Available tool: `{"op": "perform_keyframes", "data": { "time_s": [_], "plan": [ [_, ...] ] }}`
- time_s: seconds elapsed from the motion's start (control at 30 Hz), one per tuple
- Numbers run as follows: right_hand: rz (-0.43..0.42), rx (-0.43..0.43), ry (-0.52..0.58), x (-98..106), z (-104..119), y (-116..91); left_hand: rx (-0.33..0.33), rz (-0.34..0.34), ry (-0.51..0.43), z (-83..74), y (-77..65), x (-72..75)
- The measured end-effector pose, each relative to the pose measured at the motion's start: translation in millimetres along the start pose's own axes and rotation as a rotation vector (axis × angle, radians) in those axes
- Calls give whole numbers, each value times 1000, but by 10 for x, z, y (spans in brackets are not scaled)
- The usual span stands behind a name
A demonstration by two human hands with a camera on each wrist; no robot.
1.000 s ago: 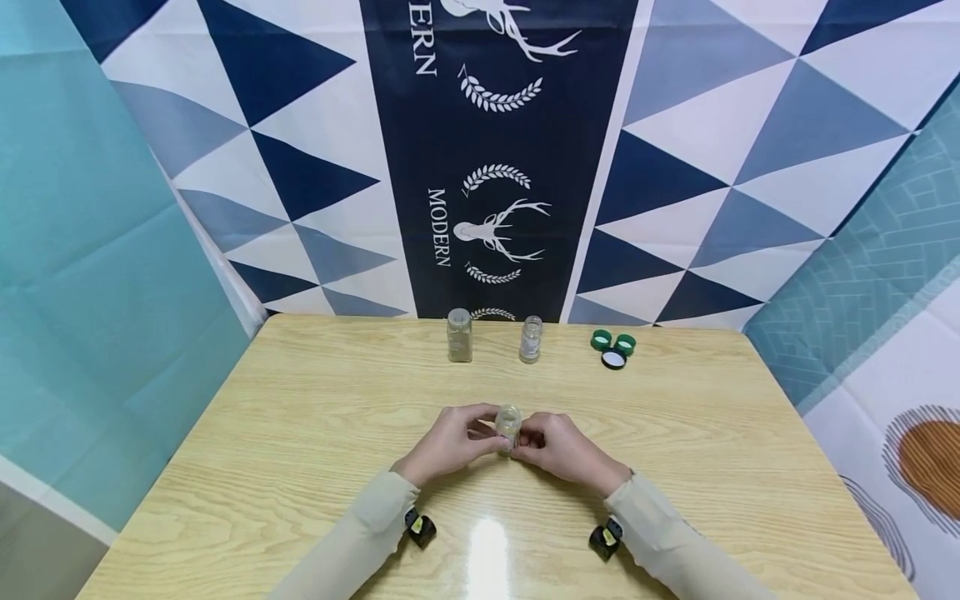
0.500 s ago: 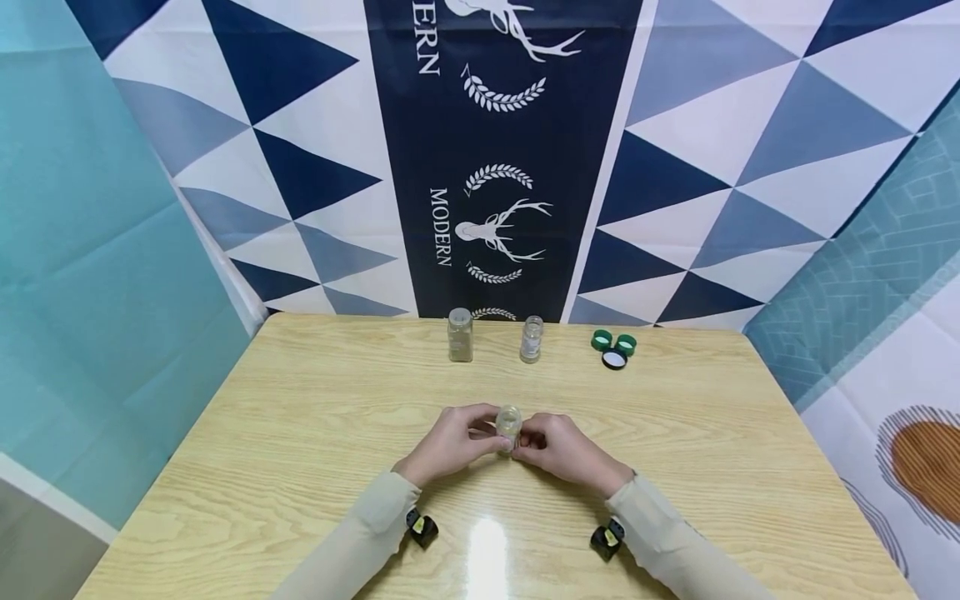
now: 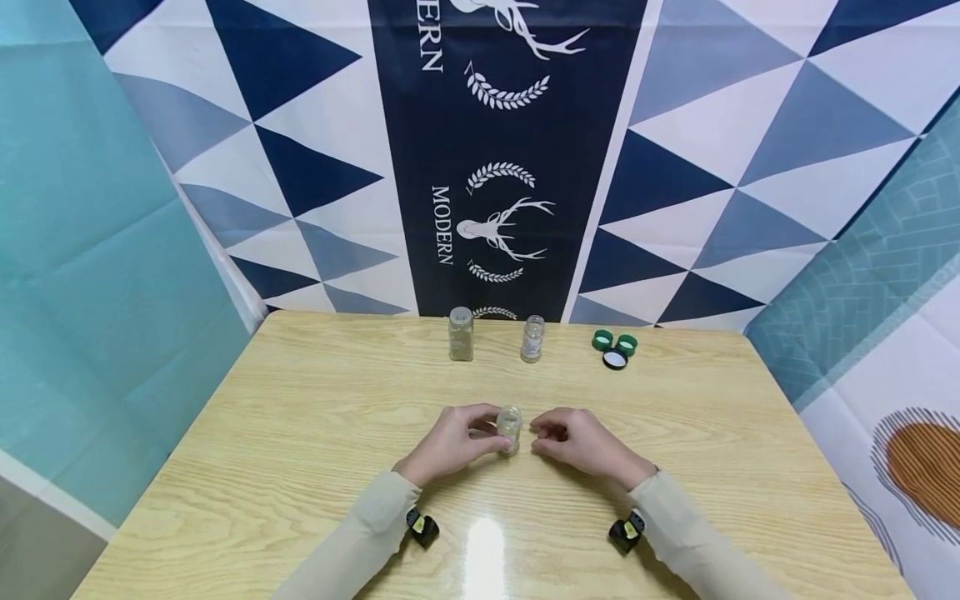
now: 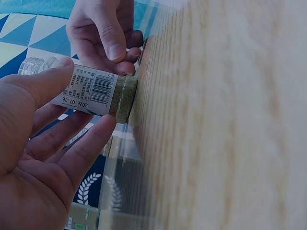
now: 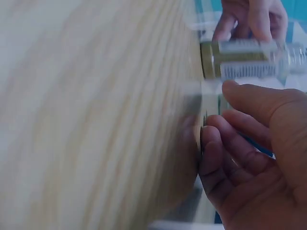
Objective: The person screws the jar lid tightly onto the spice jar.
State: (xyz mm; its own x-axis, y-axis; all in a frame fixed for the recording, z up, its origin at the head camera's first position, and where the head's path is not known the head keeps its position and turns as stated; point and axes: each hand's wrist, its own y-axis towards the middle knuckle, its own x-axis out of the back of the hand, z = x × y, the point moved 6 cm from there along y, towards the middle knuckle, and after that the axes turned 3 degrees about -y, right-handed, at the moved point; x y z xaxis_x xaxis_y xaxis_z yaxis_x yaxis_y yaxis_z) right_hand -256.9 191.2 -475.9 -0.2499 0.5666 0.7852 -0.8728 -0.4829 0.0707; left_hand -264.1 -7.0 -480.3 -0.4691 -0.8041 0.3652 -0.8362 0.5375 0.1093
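Note:
A small uncapped glass spice jar stands upright on the wooden table, between the two hands. My left hand holds its left side between thumb and fingers. In the left wrist view the jar has a white label with a barcode, and greenish-brown contents show at its base. My right hand is just right of the jar, apart from it, with loosely bent fingers and nothing held. The right wrist view has this hand low over the tabletop beside the jar.
Toward the back of the table stand a square glass jar and a slimmer clear one. Right of them lie two green caps and a black cap. A patterned cloth hangs behind the table.
My right hand has let go of the jar and moved a little to the right. The left hand keeps its hold, and the jar stays in place.

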Motion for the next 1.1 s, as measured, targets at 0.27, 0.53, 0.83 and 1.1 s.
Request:
{"op": "perform_keyframes", "data": {
  "time_s": [0.27,0.53,0.83,1.1],
  "plan": [
    [-79,-63,1,323,-272,-93,-8,1,7,10,0,2],
    [-196,-118,-44,763,-575,-169,-15,12,40,-14,-2,18],
    [-288,-178,-101,1174,-868,-197,-10,41,57,-41,1,29],
    [-344,-239,-85,1419,-1081,-227,-13,64,80,-77,2,15]
  ]
}}
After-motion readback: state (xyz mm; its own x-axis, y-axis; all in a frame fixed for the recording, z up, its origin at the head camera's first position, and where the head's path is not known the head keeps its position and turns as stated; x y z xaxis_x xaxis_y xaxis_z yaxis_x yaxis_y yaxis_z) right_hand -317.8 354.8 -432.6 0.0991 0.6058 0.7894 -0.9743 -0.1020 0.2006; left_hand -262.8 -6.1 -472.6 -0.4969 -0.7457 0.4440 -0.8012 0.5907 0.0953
